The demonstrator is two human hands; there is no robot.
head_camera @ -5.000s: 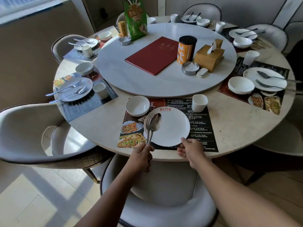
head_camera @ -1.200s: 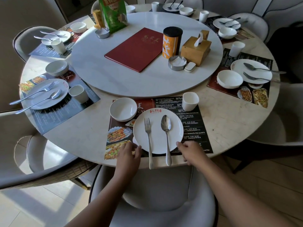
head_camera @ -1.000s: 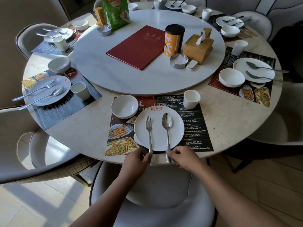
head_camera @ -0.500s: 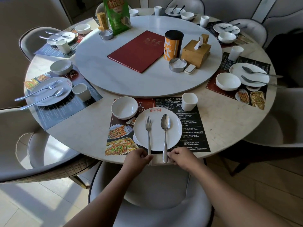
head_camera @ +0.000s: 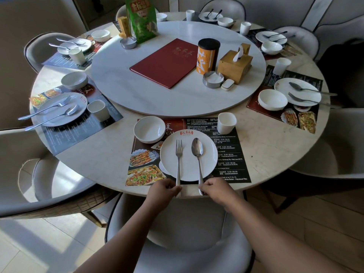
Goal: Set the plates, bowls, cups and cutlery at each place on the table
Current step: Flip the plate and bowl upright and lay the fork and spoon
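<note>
Two hands meet at the near edge of the table (head_camera: 271,152): my left hand (head_camera: 164,189) pinches the end of the fork (head_camera: 178,160) handle, and my right hand (head_camera: 213,189) pinches the end of the spoon (head_camera: 198,154) handle. Fork and spoon lie side by side across the white plate (head_camera: 208,160), fork on the left. The plate sits on a printed placemat (head_camera: 232,154), with a bowl (head_camera: 149,130) at its far-left corner and a cup (head_camera: 226,123) on its far edge.

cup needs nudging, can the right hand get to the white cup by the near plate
Probably yes: the white cup stands beyond the right hand with only flat placemat between, though that hand pinches the spoon.
</note>
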